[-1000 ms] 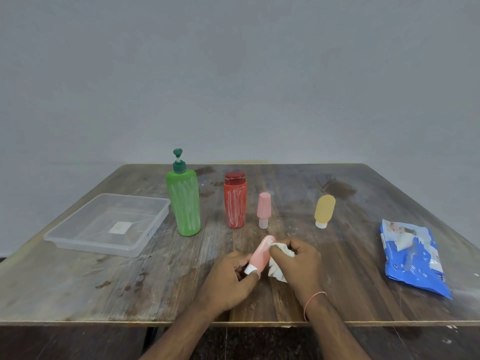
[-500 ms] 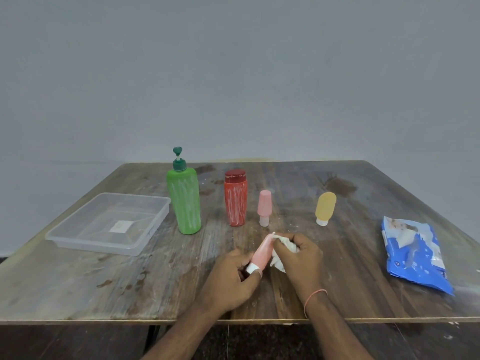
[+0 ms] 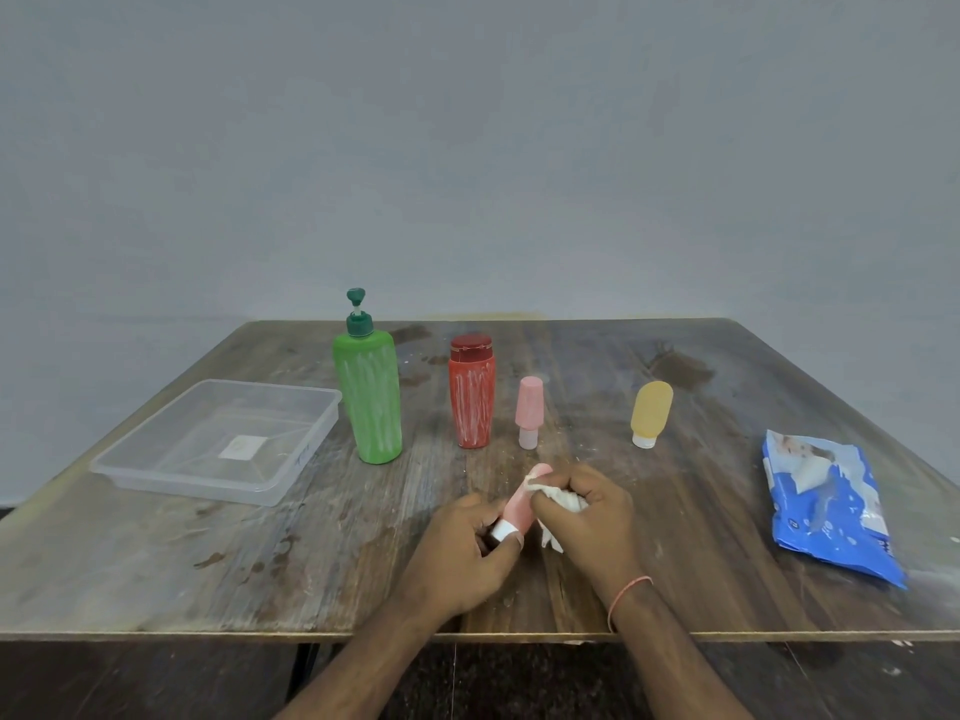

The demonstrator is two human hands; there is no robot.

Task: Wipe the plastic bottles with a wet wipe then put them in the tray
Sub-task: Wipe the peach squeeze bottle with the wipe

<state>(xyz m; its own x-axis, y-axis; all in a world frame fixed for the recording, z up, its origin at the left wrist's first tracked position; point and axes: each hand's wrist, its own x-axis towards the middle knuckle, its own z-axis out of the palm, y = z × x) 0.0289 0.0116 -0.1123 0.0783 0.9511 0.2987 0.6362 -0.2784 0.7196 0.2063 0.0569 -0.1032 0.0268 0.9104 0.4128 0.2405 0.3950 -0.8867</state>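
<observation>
Nearest, the left hand (image 3: 470,545) pinches the white cap end of a small pink plastic bottle (image 3: 521,504), its long axis tilting up and away. The right hand (image 3: 589,511) grips a crumpled white wet wipe (image 3: 558,504) against its upper end. The clear plastic tray (image 3: 156,472) lies far left on the table (image 3: 727,511), so the left hand is nearer.

Hidden behind the right hand (image 3: 587,517): most of the crumpled wet wipe (image 3: 558,504) and the small pink bottle (image 3: 519,504)'s right side. Cut off by the near edge: both forearms. Too small to read: print on the blue wipes pack (image 3: 831,504).
</observation>
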